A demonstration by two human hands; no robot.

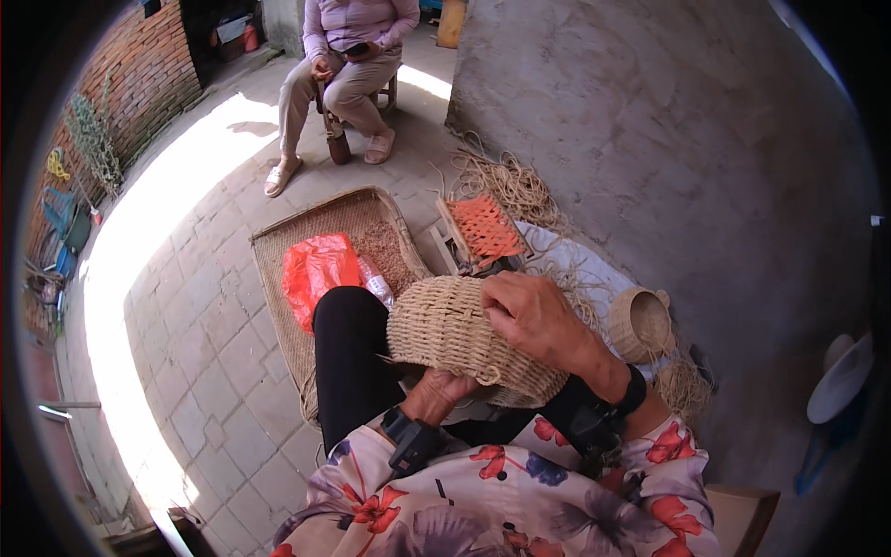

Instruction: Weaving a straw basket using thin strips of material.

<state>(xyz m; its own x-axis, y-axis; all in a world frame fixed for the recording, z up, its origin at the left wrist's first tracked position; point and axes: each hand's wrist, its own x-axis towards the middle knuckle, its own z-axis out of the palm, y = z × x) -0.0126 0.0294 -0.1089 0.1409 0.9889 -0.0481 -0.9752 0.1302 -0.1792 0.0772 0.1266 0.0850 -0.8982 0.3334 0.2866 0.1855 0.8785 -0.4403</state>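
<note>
A woven basket (445,325) of tan straw cord lies tilted across my lap, its coiled rows facing up. My left hand (444,386) is at its near edge, gripping it from below, with the fingers partly hidden by the weave. On the basket's far right side rests my right hand (534,311), its fingers curled and pinched against the weave. Whatever is between those fingertips is hidden. Dark bands with small devices are on both my wrists.
Ahead is a flat woven tray (278,241) with a red plastic bag (318,271) and brown bits. An orange-webbed stool (484,227), loose cord (506,186) and a smaller basket (639,325) lie to the right by a grey wall. A seated person (353,74) is farther off.
</note>
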